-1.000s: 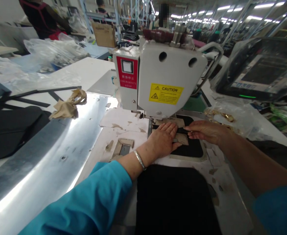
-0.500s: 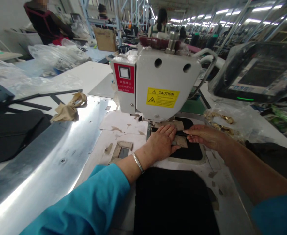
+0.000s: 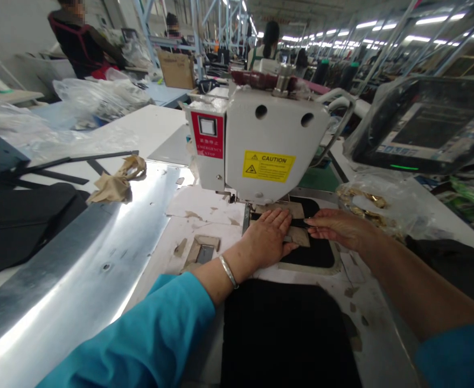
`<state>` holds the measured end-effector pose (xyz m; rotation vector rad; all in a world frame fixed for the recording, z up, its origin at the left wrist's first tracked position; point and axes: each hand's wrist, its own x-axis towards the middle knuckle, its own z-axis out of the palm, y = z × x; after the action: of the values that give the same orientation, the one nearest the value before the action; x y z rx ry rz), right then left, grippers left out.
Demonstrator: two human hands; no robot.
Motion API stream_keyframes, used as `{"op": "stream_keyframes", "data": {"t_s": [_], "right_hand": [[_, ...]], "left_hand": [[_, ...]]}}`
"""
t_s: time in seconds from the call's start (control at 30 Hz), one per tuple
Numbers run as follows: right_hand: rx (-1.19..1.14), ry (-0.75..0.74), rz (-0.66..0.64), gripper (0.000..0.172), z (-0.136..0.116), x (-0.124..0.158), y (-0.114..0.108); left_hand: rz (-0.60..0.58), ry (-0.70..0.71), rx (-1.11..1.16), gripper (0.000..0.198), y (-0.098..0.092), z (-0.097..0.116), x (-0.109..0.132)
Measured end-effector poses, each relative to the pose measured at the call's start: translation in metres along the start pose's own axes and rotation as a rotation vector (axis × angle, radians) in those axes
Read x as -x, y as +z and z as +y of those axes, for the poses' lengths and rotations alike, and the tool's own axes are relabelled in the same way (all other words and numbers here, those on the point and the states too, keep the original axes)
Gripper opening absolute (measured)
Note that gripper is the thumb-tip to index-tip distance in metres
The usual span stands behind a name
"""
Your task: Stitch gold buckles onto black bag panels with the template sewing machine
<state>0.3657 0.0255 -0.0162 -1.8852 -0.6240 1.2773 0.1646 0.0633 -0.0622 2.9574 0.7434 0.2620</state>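
Observation:
My left hand [image 3: 265,237] lies flat, fingers stretched forward, on tan template pieces [image 3: 300,237] over a black fabric panel [image 3: 320,256]. It sits just below the head of a sewing machine [image 3: 237,134]. From the right, my right hand [image 3: 340,229] pinches the end of a narrow black strap [image 3: 298,222] that runs between the tan pieces. The strap's other end is hidden under my left fingers. A second black panel [image 3: 285,334] with rounded corners lies nearer to me.
At the right stand a plastic-wrapped control screen [image 3: 431,126] and a clear bag with gold-coloured metal parts [image 3: 376,200]. A shiny metal plate [image 3: 99,258], crumpled tan scrap [image 3: 118,180] and black bag-like piece [image 3: 14,226] are at the left. Co-workers are farther back.
My left hand stays pressed in the same place. The right fingers have shifted very slightly at the strap, and the whole view has moved a little.

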Motion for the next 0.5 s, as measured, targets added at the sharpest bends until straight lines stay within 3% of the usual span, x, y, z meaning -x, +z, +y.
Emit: {"op": "stream_keyframes", "data": {"t_s": [0.5], "right_hand": [[0.033, 0.012, 0.039, 0.024, -0.0031, -0.0004, 0.0025]], "left_hand": [[0.015, 0.011, -0.013, 0.070, 0.0007, 0.0005, -0.0004]]}}
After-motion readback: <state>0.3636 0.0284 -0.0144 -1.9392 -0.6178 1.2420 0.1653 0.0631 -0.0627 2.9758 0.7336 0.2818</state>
